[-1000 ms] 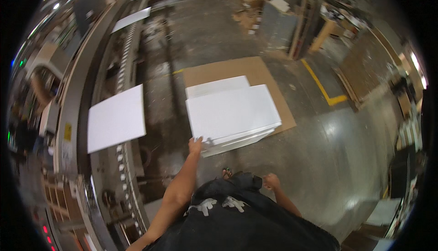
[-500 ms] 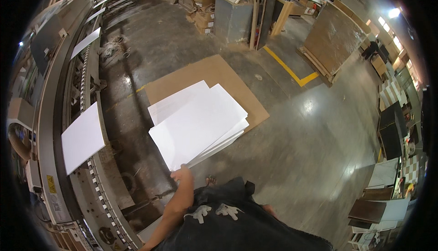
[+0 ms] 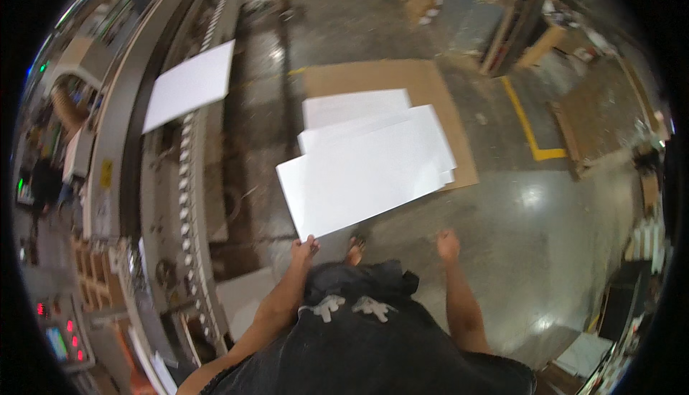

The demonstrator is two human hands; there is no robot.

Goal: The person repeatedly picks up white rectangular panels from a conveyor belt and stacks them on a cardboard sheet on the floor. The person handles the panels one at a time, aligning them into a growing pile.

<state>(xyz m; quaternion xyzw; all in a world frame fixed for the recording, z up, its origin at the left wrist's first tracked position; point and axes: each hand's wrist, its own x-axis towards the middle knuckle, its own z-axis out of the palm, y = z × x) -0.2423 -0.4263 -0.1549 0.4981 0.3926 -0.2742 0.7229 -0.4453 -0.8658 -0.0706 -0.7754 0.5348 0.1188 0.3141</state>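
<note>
My left hand (image 3: 304, 250) grips the near edge of a large white sheet (image 3: 359, 178) and holds it out over the floor. Below the sheet lies a stack of similar white sheets (image 3: 355, 108) on a flat brown cardboard pad (image 3: 438, 93). My right hand (image 3: 448, 240) hangs at my side with its fingers curled and nothing in it. Another white sheet (image 3: 188, 85) rests on the conveyor line (image 3: 169, 201) to my left.
A long metal conveyor with rollers runs along the left. A control panel with red lights (image 3: 61, 327) sits at lower left. Yellow floor tape (image 3: 531, 126) marks the concrete at right. Boxes and clutter (image 3: 474, 7) stand at the back. A person's arm (image 3: 66, 108) shows at far left.
The view has swung back toward the conveyor. The sheet in my left hand now lies flatter and lower over the stack. My right hand has come into view at my side.
</note>
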